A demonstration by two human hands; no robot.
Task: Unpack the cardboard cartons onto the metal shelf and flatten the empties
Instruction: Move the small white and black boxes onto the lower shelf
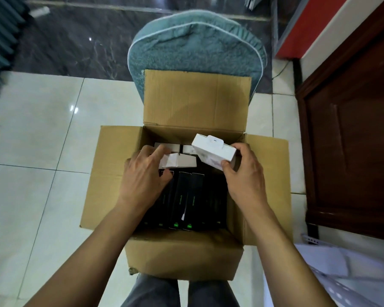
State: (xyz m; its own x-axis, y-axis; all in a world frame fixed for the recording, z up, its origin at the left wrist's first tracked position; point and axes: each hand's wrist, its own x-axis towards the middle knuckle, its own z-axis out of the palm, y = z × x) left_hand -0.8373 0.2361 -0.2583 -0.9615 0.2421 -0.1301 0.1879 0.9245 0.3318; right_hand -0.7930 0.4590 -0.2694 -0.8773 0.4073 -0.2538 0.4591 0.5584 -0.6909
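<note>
Grey trouser legs are seen at the bottom edge, and just beyond them the carton stands on the tiled floor with its flaps folded out. Unpacking is judged to be at an early stage: black boxes are packed in a row inside. One white box is pinched by the right hand, thumb beneath and fingers curled over its far side, and is held tilted above the far right corner. A second white box is gripped by the left hand, lower, within the carton. Both must next be lifted clear and carried to the shelf, which cannot be made out; flattening is not yet due.
</note>
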